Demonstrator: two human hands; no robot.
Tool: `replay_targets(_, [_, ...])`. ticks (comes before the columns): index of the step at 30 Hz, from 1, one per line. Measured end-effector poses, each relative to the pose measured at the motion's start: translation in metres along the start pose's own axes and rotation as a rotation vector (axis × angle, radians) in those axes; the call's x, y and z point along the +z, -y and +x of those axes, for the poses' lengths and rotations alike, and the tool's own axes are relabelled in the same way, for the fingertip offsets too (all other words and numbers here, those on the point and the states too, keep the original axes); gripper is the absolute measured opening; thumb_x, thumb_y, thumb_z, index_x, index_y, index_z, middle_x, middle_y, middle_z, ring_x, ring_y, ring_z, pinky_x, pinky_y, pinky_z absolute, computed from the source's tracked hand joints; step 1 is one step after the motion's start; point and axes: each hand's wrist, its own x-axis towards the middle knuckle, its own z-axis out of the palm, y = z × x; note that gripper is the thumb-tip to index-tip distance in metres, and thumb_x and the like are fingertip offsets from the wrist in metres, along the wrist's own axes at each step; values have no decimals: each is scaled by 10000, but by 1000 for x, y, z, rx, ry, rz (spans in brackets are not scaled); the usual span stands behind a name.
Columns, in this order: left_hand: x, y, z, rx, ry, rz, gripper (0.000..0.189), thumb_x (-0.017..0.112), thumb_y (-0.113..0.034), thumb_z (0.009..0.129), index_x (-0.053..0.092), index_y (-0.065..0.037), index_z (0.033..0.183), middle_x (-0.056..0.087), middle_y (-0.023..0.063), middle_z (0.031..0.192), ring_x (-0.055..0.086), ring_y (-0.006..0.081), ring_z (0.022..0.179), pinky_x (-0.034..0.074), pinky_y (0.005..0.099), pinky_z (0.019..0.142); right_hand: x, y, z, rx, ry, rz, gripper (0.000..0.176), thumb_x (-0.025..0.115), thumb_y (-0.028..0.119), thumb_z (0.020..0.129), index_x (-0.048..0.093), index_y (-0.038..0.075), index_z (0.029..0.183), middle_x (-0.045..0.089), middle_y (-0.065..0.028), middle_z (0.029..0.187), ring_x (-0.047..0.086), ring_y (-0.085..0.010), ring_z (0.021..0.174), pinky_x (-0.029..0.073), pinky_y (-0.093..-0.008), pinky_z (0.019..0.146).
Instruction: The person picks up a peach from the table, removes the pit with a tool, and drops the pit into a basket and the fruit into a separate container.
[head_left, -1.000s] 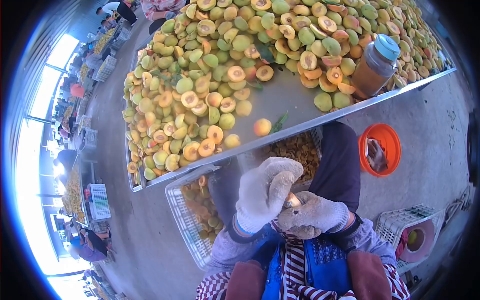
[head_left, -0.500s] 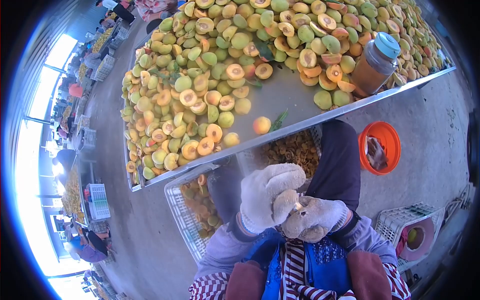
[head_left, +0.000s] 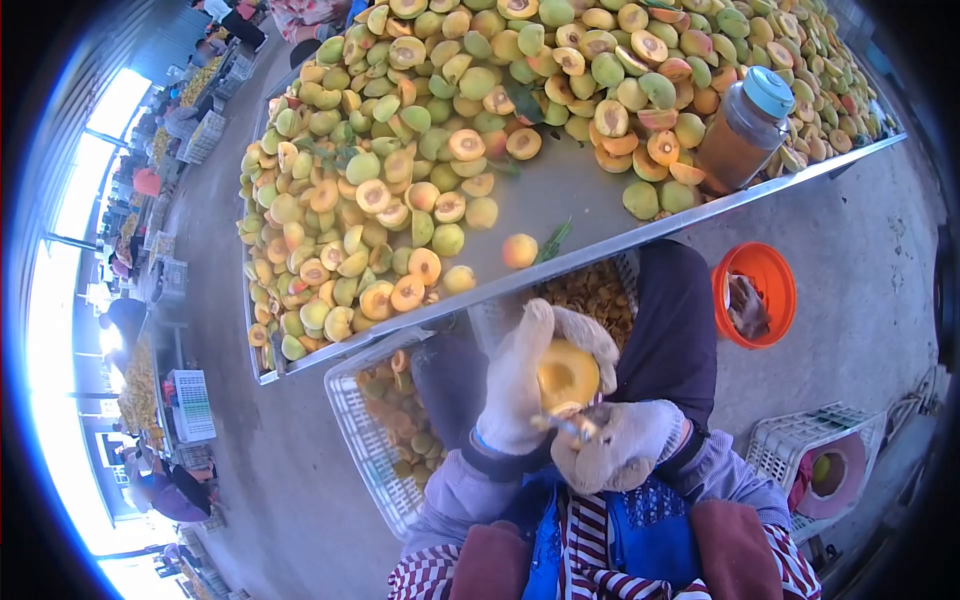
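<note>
My left hand (head_left: 520, 385), in a white knit glove, holds a halved peach (head_left: 566, 375) with its orange cut face turned up toward me. My right hand (head_left: 625, 445), also gloved, is closed on a small knife (head_left: 570, 425) whose blade touches the lower edge of the fruit. Both hands are over my lap, below the edge of the metal table (head_left: 560, 200).
The table is heaped with whole and halved peaches (head_left: 400, 150); a lidded jar (head_left: 745, 130) stands at its right edge. Below it sit a white crate of halves (head_left: 385, 420), a crate of pits (head_left: 590, 295), an orange bucket (head_left: 755, 295) and another crate (head_left: 820, 465). Other people work at far left.
My left hand has opened and turned, exposing the cut face of the peach half that was covered before. The right hand with the knife has stayed just below it.
</note>
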Motion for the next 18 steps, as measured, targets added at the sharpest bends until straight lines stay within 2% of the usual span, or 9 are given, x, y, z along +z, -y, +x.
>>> replay_targets(1, [0,0,-2,4,1,1,489,388,-404,1087,630,14,1006,683,167,970,685,245,795,558,354,734,10,4,3,77,48,-40,348,727,131,920,564,10,1203,643,-109,881,611,-136,613,469,-256,473])
replay_targets(2, [2,-3,-5,-34,-177,125,493,394,-407,1086,628,20,1005,684,161,963,682,237,795,556,348,745,-12,0,4,215,267,153,448,683,121,955,529,-12,1354,633,-29,1087,629,-90,941,537,-244,760])
replay_targets(3, [4,-6,-6,-73,-355,247,498,401,-411,1085,627,26,1005,684,155,956,680,229,796,554,342,756,-7,2,3,216,268,150,448,683,121,955,529,-12,1354,633,-29,1087,629,-90,941,537,-244,760])
replay_targets(6, [-33,-30,-33,120,-522,705,460,433,-385,1077,670,9,1080,708,129,965,694,205,824,535,311,777,-15,13,-4,103,-52,-295,321,682,183,962,614,-8,1211,647,-19,886,601,-53,661,445,-209,487])
replay_targets(7, [-102,-21,-51,272,-726,1247,408,472,-374,1056,678,-26,1104,715,127,933,696,236,806,533,340,773,-9,14,-5,105,-46,-295,321,682,183,962,614,-8,1211,647,-19,886,601,-53,661,445,-209,487])
replay_targets(9, [-87,-64,-57,-41,-815,1690,328,582,-335,972,683,-57,1114,695,161,1105,665,325,1022,515,429,890,10,19,-7,-62,-277,-375,249,740,177,907,639,-27,1008,569,-6,619,487,-68,432,343,-230,377])
replay_targets(11, [-126,-57,-63,163,-716,2359,296,591,-308,954,676,-76,1117,675,154,1161,627,345,1103,504,448,909,12,23,0,-59,-257,-404,251,721,211,919,642,-2,1026,566,1,621,482,-56,449,328,-211,390])
replay_targets(13, [-126,-47,-39,252,-671,2125,291,591,-304,946,667,-82,1119,674,151,1148,630,342,1095,503,457,903,21,26,8,-25,-309,-455,379,671,227,976,553,59,1295,605,-14,717,527,-53,528,348,-195,407])
replay_targets(18, [-90,-22,65,194,-380,1941,356,603,-379,918,637,-90,1123,666,171,1094,639,329,1083,501,485,891,24,24,15,-118,-493,-713,273,667,311,972,602,115,1151,591,26,703,509,-38,521,395,-200,443])
